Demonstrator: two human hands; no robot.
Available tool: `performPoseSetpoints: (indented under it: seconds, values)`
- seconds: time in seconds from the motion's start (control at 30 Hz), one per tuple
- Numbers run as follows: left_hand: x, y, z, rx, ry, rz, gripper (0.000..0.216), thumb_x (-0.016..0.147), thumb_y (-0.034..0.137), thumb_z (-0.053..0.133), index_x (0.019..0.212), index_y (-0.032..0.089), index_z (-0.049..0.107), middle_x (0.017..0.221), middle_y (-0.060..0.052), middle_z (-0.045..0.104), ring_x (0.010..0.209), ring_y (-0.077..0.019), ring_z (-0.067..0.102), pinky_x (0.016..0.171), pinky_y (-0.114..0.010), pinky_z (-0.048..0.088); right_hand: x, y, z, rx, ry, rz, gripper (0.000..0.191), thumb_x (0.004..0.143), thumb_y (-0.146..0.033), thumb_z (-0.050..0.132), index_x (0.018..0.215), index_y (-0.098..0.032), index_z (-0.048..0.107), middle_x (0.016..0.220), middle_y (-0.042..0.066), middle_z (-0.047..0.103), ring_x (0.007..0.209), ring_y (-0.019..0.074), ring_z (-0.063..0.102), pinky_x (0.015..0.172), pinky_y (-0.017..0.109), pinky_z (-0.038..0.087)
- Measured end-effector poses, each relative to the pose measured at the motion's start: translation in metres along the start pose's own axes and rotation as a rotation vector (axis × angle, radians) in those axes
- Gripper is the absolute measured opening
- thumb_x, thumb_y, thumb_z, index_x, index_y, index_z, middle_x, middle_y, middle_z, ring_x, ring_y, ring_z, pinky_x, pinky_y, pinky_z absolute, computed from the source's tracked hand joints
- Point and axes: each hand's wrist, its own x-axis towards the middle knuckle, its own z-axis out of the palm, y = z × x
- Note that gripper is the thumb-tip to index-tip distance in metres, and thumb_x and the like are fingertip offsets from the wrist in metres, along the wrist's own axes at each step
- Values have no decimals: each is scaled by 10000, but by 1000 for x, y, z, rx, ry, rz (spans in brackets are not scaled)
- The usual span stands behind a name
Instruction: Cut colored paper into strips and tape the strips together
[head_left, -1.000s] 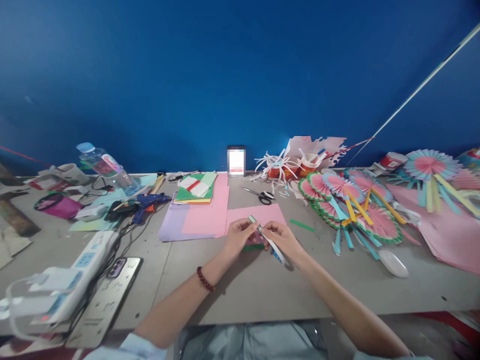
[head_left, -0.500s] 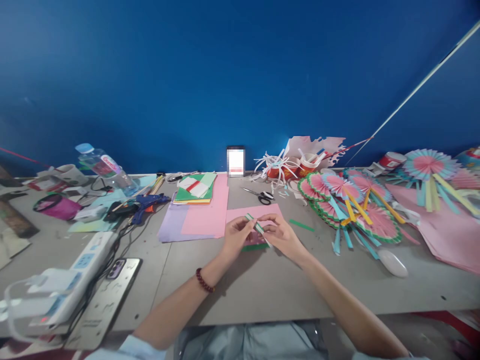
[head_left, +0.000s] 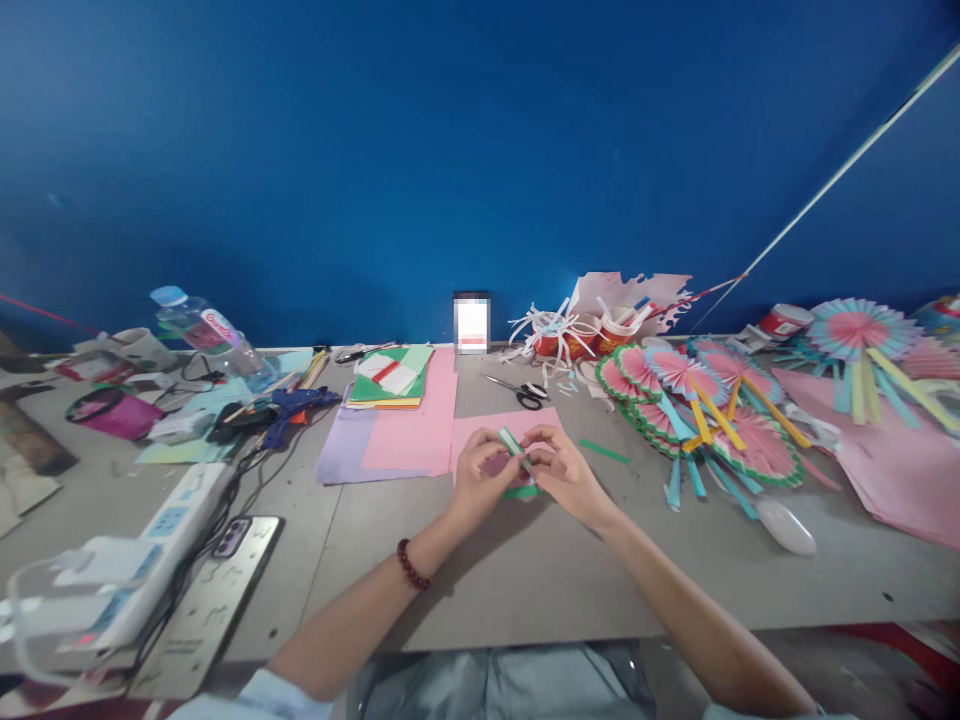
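Note:
My left hand point(head_left: 484, 468) and my right hand point(head_left: 564, 472) meet over the middle of the table, fingers pinched together. Between them is a narrow green-and-white paper strip point(head_left: 508, 439), its upper end sticking out past the fingertips; the rest is covered by fingers. Under the hands lies a pink paper sheet point(head_left: 541, 421) with a green edge point(head_left: 523, 492) along its near side. A loose green strip point(head_left: 603, 450) rests to the right of my right hand. Black-handled scissors point(head_left: 529, 397) lie slightly opened beyond the sheet.
Stacked coloured paper point(head_left: 409, 440) sits left of the hands. Folded paper fans point(head_left: 697, 385) and a white computer mouse point(head_left: 784, 527) are on the right. At left are a glue gun point(head_left: 294, 410), bottle point(head_left: 214, 335), power strip point(head_left: 161, 545) and phone point(head_left: 214, 600). A blue wall point(head_left: 450, 150) rises behind.
My left hand has shifted slightly to the right, closer to my right hand. The held strip has moved a little and shows more of its upper end.

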Motion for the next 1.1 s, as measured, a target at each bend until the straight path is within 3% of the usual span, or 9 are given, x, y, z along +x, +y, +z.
performPoseSetpoints:
  seconds: [0.17, 0.33, 0.5, 0.7, 1.1]
  values:
    - [0, -4, 1, -39, -6, 38, 51, 731, 252, 683, 682, 240, 688, 968, -84, 623, 962, -246, 570, 884, -391, 421, 0, -1, 3, -11, 38, 19, 322, 719, -204, 623, 1005, -263, 488, 1033, -1, 542, 801, 118, 592, 686, 247, 490]
    - [0, -8, 1, -72, 21, -2, 48, 733, 251, 679, 692, 228, 685, 892, -83, 642, 902, -231, 587, 863, -386, 428, 1, -4, 0, -157, 105, 96, 221, 737, -357, 649, 877, -214, 555, 813, -1, 595, 686, 132, 557, 599, 247, 455]
    - [-1, -7, 1, -61, 62, -37, 68, 737, 266, 681, 687, 221, 675, 867, -70, 644, 890, -219, 591, 865, -386, 436, 3, -6, -2, -286, 29, 126, 275, 788, -446, 569, 726, -179, 595, 655, 11, 594, 625, 138, 531, 590, 268, 432]
    - [-3, -8, 4, -60, 65, -15, 53, 748, 250, 681, 705, 221, 672, 818, -50, 633, 846, -196, 593, 817, -349, 448, 3, -5, -2, -263, 58, 161, 239, 730, -433, 598, 729, -194, 587, 561, -35, 493, 511, 99, 436, 470, 223, 324]
    - [-6, -12, 6, -86, 38, -17, 75, 739, 269, 687, 702, 204, 676, 810, -63, 648, 825, -199, 604, 794, -345, 463, 4, -3, -3, -243, 95, 159, 160, 701, -343, 575, 695, -184, 593, 559, -32, 478, 490, 86, 380, 455, 231, 264]
